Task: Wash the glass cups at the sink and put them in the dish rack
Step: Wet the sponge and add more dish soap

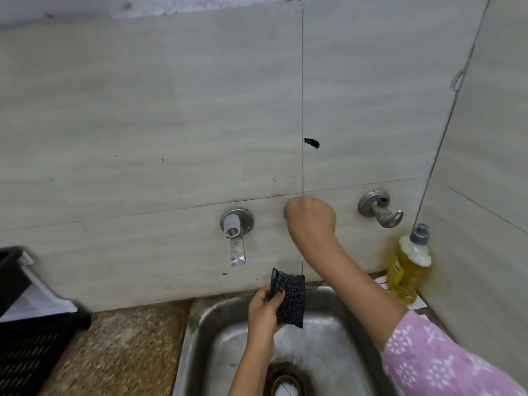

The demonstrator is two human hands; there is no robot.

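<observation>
Left hand (264,310) pinches a dark speckled scrub pad (290,301) over the steel sink (217,338). Right hand (311,221), twelve o'clock, grips a metal wall valve (285,208).

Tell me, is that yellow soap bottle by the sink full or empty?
Mostly full: yellow liquid fills the soap bottle up to its shoulder; only the pale part under the grey cap looks empty.

The sink (205,332) is set into the table (123,352), against the wall. On the wall behind it, left to right: a tap (236,232), a middle fitting (285,209) under the right hand (311,221), a hooked fitting (380,210). A bottle (408,270) stands in the right corner. A crate (34,338) sits on the table, far left. The left hand (263,312) holds a scrubber (288,301) over the sink.
</observation>
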